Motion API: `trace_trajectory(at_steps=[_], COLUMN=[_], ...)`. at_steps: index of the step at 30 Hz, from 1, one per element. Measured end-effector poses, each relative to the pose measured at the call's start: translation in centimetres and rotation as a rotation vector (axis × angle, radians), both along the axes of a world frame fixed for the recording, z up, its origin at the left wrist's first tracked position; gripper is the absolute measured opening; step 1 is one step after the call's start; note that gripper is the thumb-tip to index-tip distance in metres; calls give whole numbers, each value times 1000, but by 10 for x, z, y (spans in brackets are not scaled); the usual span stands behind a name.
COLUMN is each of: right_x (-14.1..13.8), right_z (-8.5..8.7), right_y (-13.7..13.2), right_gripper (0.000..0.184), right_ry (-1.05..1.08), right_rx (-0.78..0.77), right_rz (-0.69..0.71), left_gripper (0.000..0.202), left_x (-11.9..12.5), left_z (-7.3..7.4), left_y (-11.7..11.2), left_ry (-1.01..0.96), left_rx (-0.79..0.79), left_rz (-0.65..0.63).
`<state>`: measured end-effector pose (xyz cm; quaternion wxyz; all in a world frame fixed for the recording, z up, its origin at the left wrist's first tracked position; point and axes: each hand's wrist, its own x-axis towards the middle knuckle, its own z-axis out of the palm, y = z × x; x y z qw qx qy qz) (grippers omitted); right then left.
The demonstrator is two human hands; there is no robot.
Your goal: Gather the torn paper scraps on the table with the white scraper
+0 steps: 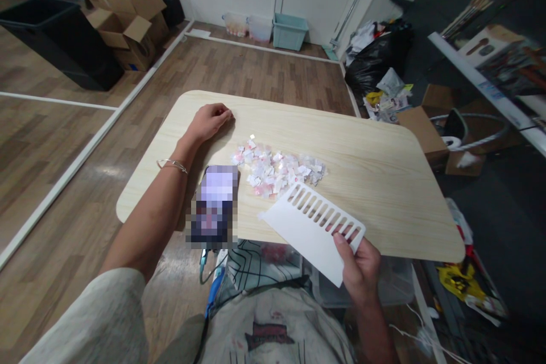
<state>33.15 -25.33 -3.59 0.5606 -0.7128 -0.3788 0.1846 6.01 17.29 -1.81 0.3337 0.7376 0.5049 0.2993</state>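
My right hand (362,266) grips a white slotted plastic board (307,236) by its right end, thumb on top. A row of long slots runs along its far edge. The board is tilted over the table's near edge, its upper left part close to a spread heap of small clear packets with white and pink bits (277,169). My left hand (212,120) rests on the far left of the table, its fingers curled in; whatever they may hold is hidden. By my left forearm, a phone (216,187) with a blurred-out screen lies at the table's left.
The pale wooden table (375,182) has rounded corners. Below its near edge is a clear plastic bin (384,284). A cable (203,264) hangs by the phone. Cartons (128,23) and a black bin (63,40) stand at left; bags (379,57) and a shelf (482,85) at right.
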Motion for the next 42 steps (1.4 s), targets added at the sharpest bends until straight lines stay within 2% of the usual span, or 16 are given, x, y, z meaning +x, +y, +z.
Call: trace_trajectory(at_steps=[7, 10, 14, 22, 25, 29, 31, 36, 42], right_x=[31, 35, 30, 19, 20, 27, 32, 38, 22], right_z=[6, 5, 6, 15, 16, 17, 17, 22, 27], right_y=[-11, -13, -11, -2, -6, -14, -15, -6, -7], right_gripper=[53, 55, 51, 50, 47, 41, 41, 46, 38], right_ry=[70, 133, 138, -27, -45, 34, 80, 106, 141], right_rx=[-30, -13, -14, -24, -32, -62, -42, 98, -14], right_rz=[-142, -199, -176, -120, -54, 67, 47, -144, -63], left_gripper=[17, 17, 17, 18, 18, 17, 17, 16, 16], left_x=[-2, -3, -3, -1, -2, -2, -2, -1, -2], left_z=[-4, -5, -3, -3, -3, -3, -3, -3, -3], left_y=[4, 5, 4, 2, 3, 3, 3, 2, 2], left_ry=[18, 15, 7, 8, 19, 25, 22, 13, -9], left_rx=[22, 25, 11, 6, 19, 18, 15, -1, 8], left_rz=[0, -3, 0, 4, 5, 3, 7, 12, 16])
